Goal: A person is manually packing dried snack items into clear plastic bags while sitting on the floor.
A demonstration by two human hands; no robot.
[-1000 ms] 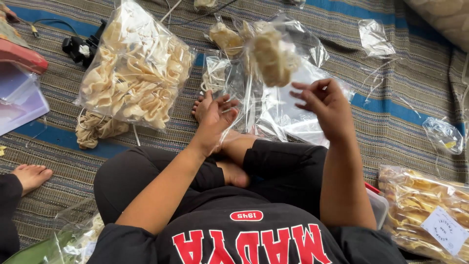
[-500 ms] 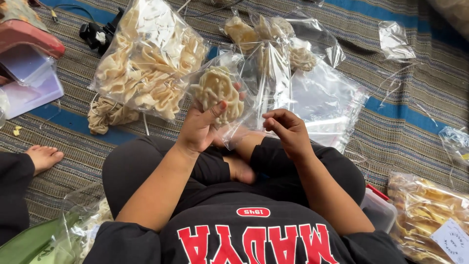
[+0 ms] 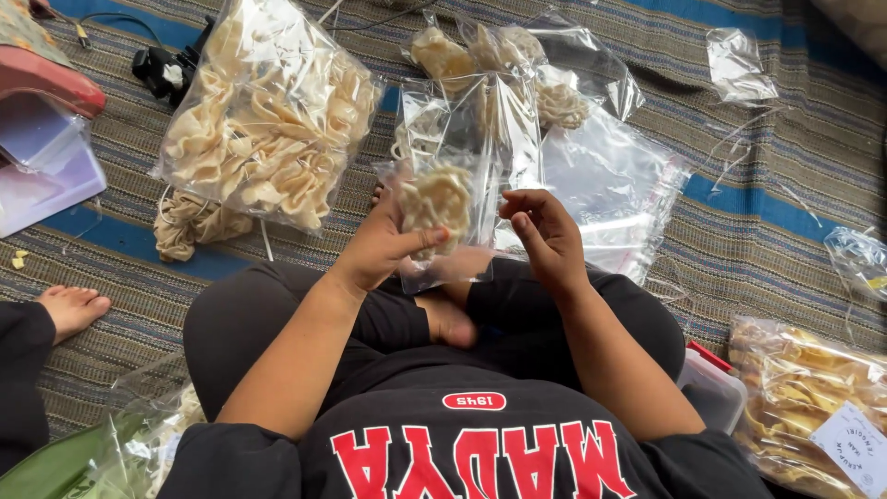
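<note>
I sit cross-legged on a striped mat [image 3: 767, 185]. My left hand [image 3: 383, 245] grips a small clear plastic bag [image 3: 443, 222] with pale curly crackers inside, thumb pressed across its lower part. My right hand [image 3: 545, 236] hovers just right of the bag, fingers loosely curled, holding nothing that I can see. Behind the bag lie more small filled bags [image 3: 490, 65] and a stack of empty clear bags [image 3: 601, 203].
A large bag of crackers [image 3: 268, 120] lies at the left, a black gadget [image 3: 166, 69] beyond it. Sealed labelled packs [image 3: 813, 407] and a clear lidded box [image 3: 711, 388] sit at the right. Another person's foot [image 3: 69, 310] is at the left edge.
The small bag has come down in front of me, held by my left hand. My right hand has moved up beside it from lower down.
</note>
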